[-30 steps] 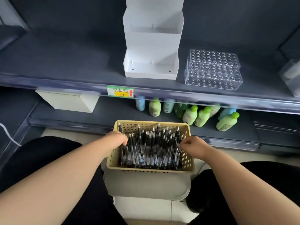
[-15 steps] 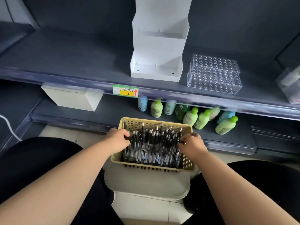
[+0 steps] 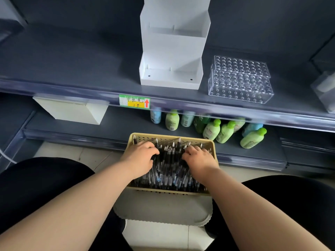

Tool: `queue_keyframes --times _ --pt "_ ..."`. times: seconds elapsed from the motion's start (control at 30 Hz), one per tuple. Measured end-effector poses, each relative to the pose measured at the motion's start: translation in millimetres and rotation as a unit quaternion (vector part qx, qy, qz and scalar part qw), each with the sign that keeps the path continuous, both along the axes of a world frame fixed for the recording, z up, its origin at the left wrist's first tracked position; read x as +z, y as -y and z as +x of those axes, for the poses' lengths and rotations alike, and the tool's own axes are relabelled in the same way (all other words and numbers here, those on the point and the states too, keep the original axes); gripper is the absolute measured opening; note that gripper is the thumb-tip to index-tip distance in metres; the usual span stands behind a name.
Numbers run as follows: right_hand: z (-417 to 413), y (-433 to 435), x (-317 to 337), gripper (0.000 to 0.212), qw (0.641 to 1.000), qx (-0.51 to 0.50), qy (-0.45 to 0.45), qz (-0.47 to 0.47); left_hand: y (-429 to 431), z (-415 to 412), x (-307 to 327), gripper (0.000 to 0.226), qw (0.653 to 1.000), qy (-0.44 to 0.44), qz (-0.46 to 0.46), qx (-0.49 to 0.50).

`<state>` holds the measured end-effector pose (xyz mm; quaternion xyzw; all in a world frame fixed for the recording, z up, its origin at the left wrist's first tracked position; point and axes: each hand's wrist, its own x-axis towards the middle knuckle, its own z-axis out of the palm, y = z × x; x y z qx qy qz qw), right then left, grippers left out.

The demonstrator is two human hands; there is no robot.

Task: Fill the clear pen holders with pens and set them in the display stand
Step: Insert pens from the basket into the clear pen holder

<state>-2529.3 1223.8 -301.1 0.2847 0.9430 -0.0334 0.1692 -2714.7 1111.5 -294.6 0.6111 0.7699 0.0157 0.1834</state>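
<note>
- Evidently both hands are down in the basket (image 3: 212, 147): left hand (image 3: 141, 159) and right hand (image 3: 198, 159) curl onto the pens (image 3: 171, 165), grasp unconfirmed (cannot tell).
- Pens run lengthwise away from the person, between the hands, equally near.
- Clear pen holders (image 3: 240, 79) sit empty on the shelf (image 3: 72, 66), right of the display stand (image 3: 172, 57).

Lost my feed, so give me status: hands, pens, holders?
Left hand and right hand both down in basket, fingers among pens. Clear holders empty on shelf. Display stand empty, unobstructed.

The shelf-edge price tag (image 3: 134, 102) reads "中性笔" and apparently "1.5", beside a red up arrow.
</note>
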Motion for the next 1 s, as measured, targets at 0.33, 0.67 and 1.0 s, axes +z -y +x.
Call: queue_keyframes --times 0.33,0.67,1.0 --pt "-1 -8 4 0.030 0.991 0.100 0.076 0.038 -12 6 -2 0.039 0.999 -0.016 -0.006 -0.039" --pt "25 -37 47 0.023 0.999 -0.007 -0.014 0.033 -28 20 -2 0.048 0.997 -0.035 0.007 -0.064" --pt "38 -40 31 0.017 0.958 -0.170 -0.142 -0.180 -32 23 -3 0.054 0.996 -0.055 0.017 -0.074"
